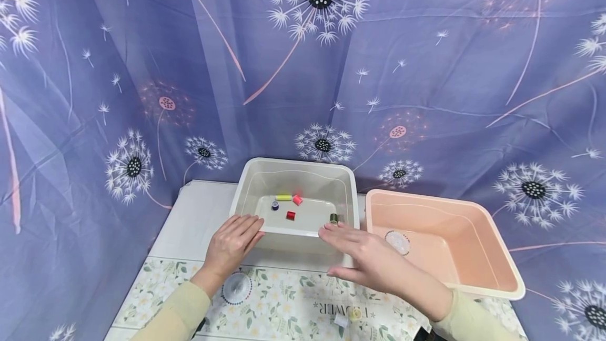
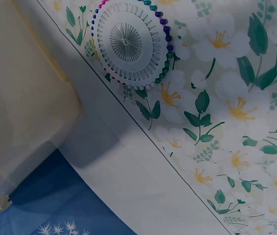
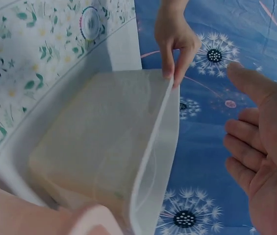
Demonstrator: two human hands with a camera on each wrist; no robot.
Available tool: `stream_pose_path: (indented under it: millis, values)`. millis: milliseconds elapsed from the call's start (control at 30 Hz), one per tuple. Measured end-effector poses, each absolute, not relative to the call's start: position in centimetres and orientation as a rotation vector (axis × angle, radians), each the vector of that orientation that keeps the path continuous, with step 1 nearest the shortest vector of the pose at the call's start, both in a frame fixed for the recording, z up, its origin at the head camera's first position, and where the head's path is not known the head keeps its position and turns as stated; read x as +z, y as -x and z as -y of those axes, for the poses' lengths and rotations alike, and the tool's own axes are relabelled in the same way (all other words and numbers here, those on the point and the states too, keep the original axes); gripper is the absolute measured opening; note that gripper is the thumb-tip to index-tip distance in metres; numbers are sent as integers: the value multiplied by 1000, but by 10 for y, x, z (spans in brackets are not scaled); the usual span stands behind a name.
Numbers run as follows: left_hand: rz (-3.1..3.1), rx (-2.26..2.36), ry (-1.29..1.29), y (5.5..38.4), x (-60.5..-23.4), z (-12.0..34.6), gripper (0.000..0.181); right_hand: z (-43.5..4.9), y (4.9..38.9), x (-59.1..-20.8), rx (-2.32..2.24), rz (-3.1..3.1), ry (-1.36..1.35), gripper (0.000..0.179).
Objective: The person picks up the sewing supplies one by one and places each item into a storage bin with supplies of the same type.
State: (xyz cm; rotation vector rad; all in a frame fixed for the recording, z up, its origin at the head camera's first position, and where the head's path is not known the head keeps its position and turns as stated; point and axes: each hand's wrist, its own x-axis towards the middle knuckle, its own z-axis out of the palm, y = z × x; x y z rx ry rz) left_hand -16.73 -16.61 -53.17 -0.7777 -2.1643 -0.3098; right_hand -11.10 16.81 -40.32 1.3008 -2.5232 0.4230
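Observation:
A pale grey plastic bin [image 1: 295, 231] stands at the back of the table with several small thread spools inside, among them a red spool [image 1: 291, 216], a yellow spool [image 1: 283, 198], a dark blue spool [image 1: 275, 206] and a green spool [image 1: 333, 218]. My left hand [image 1: 233, 240] holds the bin's front rim near the left corner; the right wrist view shows thumb and fingers pinching that rim. Over the front right corner is my right hand [image 1: 366, 254], its fingers loosely extended and nothing in them. In the right wrist view that hand [image 3: 270, 142] appears apart from the rim.
To the right sits a peach bin [image 1: 473, 214] with a clear pin wheel [image 1: 397, 242] inside. Another pin wheel [image 2: 126, 41] with coloured heads lies on the floral cloth [image 1: 279, 299]. A white spool [image 1: 341, 320] and a yellowish spool [image 1: 355, 313] are near the front. A blue curtain [image 1: 293, 78] hangs behind.

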Motion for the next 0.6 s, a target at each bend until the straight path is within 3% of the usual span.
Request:
stream_pose_path:
  millis: [600]
  values:
    - [2157,-312,770,168,-531,164,42,-163,71,-447,666,2428,-1328,70]
